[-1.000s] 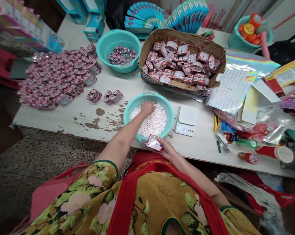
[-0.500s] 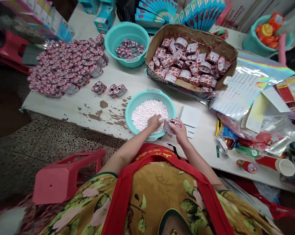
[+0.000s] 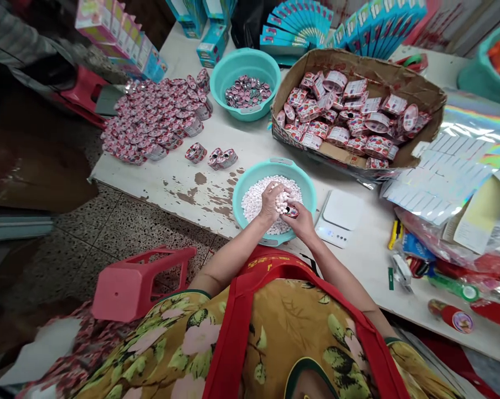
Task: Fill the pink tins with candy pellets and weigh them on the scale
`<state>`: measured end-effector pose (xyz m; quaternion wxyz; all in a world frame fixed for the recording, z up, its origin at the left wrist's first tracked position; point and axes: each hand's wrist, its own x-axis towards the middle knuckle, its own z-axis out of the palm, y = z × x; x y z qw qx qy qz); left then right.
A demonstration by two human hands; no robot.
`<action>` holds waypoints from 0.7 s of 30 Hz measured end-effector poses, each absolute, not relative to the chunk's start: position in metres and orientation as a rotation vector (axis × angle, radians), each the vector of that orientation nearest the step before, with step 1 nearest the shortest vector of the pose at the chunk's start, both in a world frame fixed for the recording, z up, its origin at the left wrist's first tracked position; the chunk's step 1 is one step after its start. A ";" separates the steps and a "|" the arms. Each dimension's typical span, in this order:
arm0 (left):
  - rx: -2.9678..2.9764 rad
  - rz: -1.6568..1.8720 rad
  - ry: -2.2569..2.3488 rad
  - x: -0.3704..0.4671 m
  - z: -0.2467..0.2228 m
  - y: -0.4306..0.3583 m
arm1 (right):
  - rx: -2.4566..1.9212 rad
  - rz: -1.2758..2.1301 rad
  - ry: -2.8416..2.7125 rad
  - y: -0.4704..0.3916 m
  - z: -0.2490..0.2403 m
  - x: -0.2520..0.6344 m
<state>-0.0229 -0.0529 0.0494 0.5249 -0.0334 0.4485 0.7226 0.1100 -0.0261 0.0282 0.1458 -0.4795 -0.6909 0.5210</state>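
A turquoise basin (image 3: 241,188) on the white table holds many small pale pink-white pieces (image 3: 253,200). Over it, my left hand (image 3: 271,200) is cupped around a heap of these pieces. Beside it, my right hand (image 3: 302,221) grips a small red and white printed tin (image 3: 292,212) with a dark opening on top. The handful is right at the tin's opening, and the fingers partly cover the tin. To the right of the basin lies a white scale (image 3: 340,210).
Several similar tins (image 3: 150,119) are massed at the left, with a few (image 3: 195,152) nearer. Behind are a second turquoise basin (image 3: 220,83) with small round lids and a cardboard box (image 3: 430,94) of tins. Plastic bags, papers and tools lie right. A red stool (image 3: 117,291) stands at lower left.
My left hand has come up from the pieces with a handful and moved to the tin. My right hand has brought the tin over the basin. The whole view has shifted.
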 end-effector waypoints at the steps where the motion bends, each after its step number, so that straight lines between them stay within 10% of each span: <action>1: -0.103 1.767 1.077 -0.021 0.049 -0.050 | -1.391 1.488 -2.032 -0.026 0.028 0.107; 21: -0.227 1.785 1.263 -0.022 0.030 -0.020 | -1.482 1.374 -2.193 -0.009 0.034 0.093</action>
